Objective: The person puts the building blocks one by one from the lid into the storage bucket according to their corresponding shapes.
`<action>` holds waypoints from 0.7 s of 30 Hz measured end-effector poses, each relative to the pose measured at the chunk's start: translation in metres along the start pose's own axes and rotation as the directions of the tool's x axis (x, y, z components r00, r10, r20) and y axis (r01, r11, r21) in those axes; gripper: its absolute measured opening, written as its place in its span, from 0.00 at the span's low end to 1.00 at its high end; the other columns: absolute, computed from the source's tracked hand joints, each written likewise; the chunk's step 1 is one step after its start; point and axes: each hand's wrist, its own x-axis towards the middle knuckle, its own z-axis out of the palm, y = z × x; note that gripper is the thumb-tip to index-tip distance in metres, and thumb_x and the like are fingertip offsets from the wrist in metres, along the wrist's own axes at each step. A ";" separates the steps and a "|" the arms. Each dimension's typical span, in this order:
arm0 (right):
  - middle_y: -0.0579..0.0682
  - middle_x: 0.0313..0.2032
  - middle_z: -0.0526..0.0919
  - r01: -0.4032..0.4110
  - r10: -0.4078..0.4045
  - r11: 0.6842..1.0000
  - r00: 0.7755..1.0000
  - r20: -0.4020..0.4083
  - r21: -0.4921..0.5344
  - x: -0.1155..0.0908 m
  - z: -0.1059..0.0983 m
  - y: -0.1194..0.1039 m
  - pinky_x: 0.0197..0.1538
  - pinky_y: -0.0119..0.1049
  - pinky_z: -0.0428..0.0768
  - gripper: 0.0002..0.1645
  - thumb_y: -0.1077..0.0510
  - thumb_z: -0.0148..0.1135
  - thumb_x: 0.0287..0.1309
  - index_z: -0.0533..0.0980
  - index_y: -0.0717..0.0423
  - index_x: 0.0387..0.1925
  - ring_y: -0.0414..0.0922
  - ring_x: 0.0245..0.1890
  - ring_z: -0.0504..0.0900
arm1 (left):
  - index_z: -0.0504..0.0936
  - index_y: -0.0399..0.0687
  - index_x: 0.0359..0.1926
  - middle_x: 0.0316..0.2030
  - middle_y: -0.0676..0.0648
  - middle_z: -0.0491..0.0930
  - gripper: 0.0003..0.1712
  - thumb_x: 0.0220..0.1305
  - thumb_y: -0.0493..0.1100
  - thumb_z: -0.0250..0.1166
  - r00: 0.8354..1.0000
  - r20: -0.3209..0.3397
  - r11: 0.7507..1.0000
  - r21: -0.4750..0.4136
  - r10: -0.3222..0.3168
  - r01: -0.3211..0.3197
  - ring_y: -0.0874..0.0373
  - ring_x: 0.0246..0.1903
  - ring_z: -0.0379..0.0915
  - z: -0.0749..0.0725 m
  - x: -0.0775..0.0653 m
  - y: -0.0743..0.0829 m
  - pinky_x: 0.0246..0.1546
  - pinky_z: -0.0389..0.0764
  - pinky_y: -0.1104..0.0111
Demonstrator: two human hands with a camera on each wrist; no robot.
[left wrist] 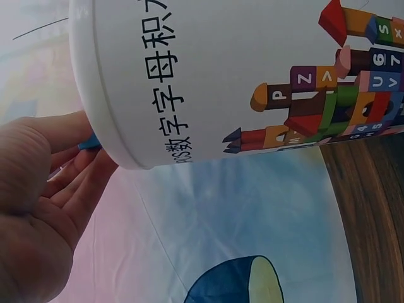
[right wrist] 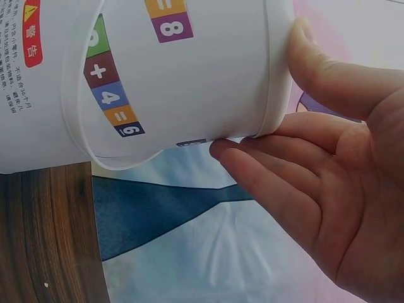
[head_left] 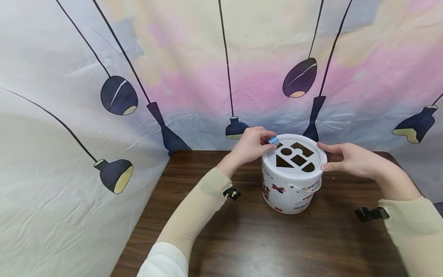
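A white bucket (head_left: 285, 196) with printed toy-block pictures stands upright on the table, its white lid (head_left: 315, 156) cut with several shaped holes. My left hand (head_left: 250, 145) pinches a small blue block (head_left: 273, 141) at the lid's left edge, over a hole there. In the left wrist view only a sliver of the blue block (left wrist: 90, 142) shows between the fingers and the rim; its full shape is hidden. My right hand (head_left: 354, 158) holds the bucket at the lid's right edge, thumb on the near side and fingers (right wrist: 297, 158) round the far side.
A brown wooden table (head_left: 238, 234) carries the bucket near its back edge. Behind it hangs a pastel cloth (head_left: 194, 77) printed with dark lamps. The bucket's white handle (head_left: 304, 190) hangs down on the near side. Both sleeves carry black wrist mounts (head_left: 372, 214).
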 end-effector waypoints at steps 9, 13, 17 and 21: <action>0.71 0.71 0.71 -0.008 0.008 1.000 1.000 -0.001 -0.003 -0.001 0.000 -0.002 0.62 0.66 0.78 0.53 0.47 0.73 0.69 0.58 0.67 0.81 0.68 0.67 0.76 | 0.88 0.41 0.60 0.46 0.49 0.85 0.20 0.70 0.41 0.76 1.000 0.023 0.995 0.104 -0.010 0.007 0.63 0.40 0.79 0.003 0.013 0.000 0.39 0.79 0.79; 0.72 0.70 0.72 -0.020 0.020 1.000 1.000 -0.002 -0.015 -0.002 0.001 -0.002 0.62 0.68 0.77 0.53 0.46 0.73 0.69 0.58 0.67 0.81 0.69 0.67 0.77 | 0.88 0.42 0.60 0.46 0.49 0.85 0.20 0.70 0.42 0.76 1.000 0.029 0.989 0.147 -0.004 0.000 0.63 0.39 0.78 0.005 0.017 0.001 0.37 0.78 0.78; 0.71 0.71 0.72 -0.025 0.025 1.000 1.000 0.000 -0.012 -0.002 0.001 -0.002 0.63 0.69 0.76 0.53 0.46 0.73 0.69 0.58 0.66 0.82 0.70 0.68 0.75 | 0.88 0.41 0.61 0.47 0.48 0.86 0.20 0.70 0.41 0.76 0.999 0.036 0.985 0.173 -0.003 -0.003 0.63 0.38 0.78 0.007 0.019 0.003 0.37 0.77 0.79; 0.71 0.71 0.72 -0.023 0.023 1.000 1.000 0.001 -0.013 -0.002 0.001 -0.002 0.63 0.70 0.75 0.53 0.46 0.73 0.69 0.58 0.65 0.82 0.70 0.68 0.74 | 0.89 0.41 0.60 0.48 0.47 0.86 0.20 0.69 0.41 0.76 0.999 0.047 0.983 0.184 0.006 -0.014 0.63 0.39 0.79 0.008 0.022 0.003 0.37 0.78 0.80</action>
